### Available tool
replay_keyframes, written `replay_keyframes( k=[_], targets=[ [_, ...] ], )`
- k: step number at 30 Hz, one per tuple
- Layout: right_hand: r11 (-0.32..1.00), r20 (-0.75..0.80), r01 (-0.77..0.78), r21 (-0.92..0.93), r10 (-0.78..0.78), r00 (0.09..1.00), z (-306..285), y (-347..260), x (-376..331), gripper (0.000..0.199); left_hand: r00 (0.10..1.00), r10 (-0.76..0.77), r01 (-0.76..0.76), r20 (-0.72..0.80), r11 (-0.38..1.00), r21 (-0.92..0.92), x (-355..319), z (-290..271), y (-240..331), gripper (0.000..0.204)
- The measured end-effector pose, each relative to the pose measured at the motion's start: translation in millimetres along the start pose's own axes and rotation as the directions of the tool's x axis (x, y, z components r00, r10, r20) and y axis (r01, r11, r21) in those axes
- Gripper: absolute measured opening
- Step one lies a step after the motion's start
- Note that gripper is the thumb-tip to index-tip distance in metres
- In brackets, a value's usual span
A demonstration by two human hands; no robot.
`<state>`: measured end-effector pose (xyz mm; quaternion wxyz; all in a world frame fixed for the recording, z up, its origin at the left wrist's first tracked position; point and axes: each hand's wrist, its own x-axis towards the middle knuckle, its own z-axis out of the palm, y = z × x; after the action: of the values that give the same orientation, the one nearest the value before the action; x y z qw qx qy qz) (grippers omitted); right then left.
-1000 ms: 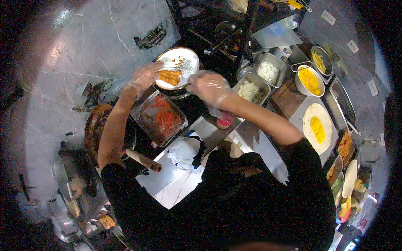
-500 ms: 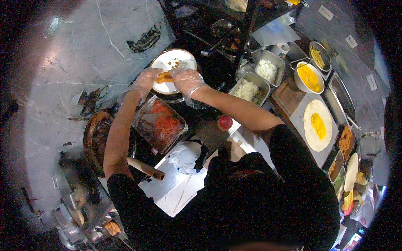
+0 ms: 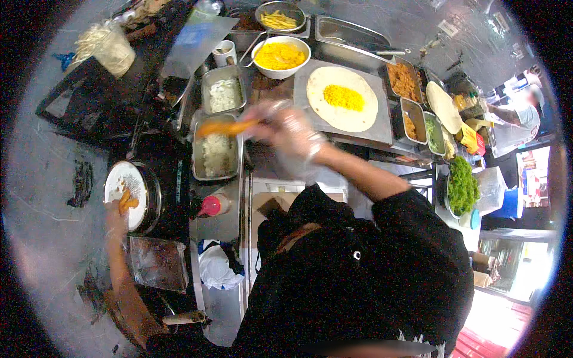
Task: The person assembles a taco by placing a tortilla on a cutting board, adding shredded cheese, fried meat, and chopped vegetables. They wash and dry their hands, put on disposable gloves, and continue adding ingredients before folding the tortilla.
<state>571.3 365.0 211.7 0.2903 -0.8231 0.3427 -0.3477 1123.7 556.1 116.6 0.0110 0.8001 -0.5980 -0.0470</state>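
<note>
My right hand (image 3: 289,134), in a clear plastic glove and blurred by motion, pinches one end of a long orange-brown fried strip (image 3: 224,127). The strip's free end points left, over a steel pan of white shredded food (image 3: 216,156). Right of this hand, a round flatbread (image 3: 319,89) with yellow rice (image 3: 343,98) at its centre lies on a pale board. Far to the left, my left hand (image 3: 116,217) is at the near rim of a white plate (image 3: 113,180), its fingers closed on another fried piece (image 3: 127,201). Dark crumbs dot the plate.
Behind the board stand a white bowl of yellow rice (image 3: 279,58), a pan of white creamy food (image 3: 224,92) and a strainer of fries (image 3: 279,19). Further right are a pan of orange-brown filling (image 3: 403,82), leafy greens (image 3: 463,186) and another person (image 3: 516,116).
My view has turned right. My right hand has left the plate and swung right with a fried strip, toward the flatbread; my left hand remains at the plate.
</note>
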Motion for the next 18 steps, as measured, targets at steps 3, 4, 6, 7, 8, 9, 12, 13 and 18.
replay_keyframes(
  k=[3,4,6,7,8,9,12,13,18],
  targets=[
    [0.934,-0.087,-0.352,0.063,0.357,0.93,-78,100,-31,0.024,0.994,-0.099,0.101,0.049,0.994,-0.044,5,-5,-6,0.042],
    [0.892,-0.118,-0.452,0.013,0.45,0.885,-104,146,-42,0.026,0.994,-0.108,0.108,0.005,0.987,-0.119,3,-7,-1,0.04],
    [0.851,-0.284,-0.489,-0.192,0.429,0.858,-150,171,-59,0.036,0.985,-0.155,0.13,-0.074,0.955,-0.268,-11,-22,5,0.037],
    [0.818,-0.276,-0.548,-0.171,0.495,0.824,-169,187,-67,0.037,0.988,-0.146,0.131,-0.042,0.959,-0.252,-10,-37,11,0.038],
    [0.782,-0.267,-0.605,-0.151,0.557,0.786,-186,205,-76,0.038,0.99,-0.137,0.131,-0.011,0.963,-0.236,-8,-57,17,0.039],
    [0.79,-0.27,-0.593,-0.155,0.543,0.795,-196,230,-86,0.038,0.99,-0.139,0.139,0.016,0.966,-0.218,-10,-70,22,0.04],
    [0.781,-0.207,-0.606,-0.151,0.574,0.792,-195,284,-80,0.04,0.967,-0.214,0.254,0.142,0.87,-0.423,-65,-106,12,0.045],
    [0.801,-0.182,-0.589,-0.109,0.566,0.804,-199,306,-83,0.037,0.958,-0.235,0.286,0.166,0.85,-0.442,-74,-114,29,0.049],
    [0.766,-0.032,-0.642,0.04,0.643,0.765,-214,352,-87,0.036,0.922,-0.26,0.366,0.286,0.823,-0.434,-63,-175,277,0.049]
  ],
)
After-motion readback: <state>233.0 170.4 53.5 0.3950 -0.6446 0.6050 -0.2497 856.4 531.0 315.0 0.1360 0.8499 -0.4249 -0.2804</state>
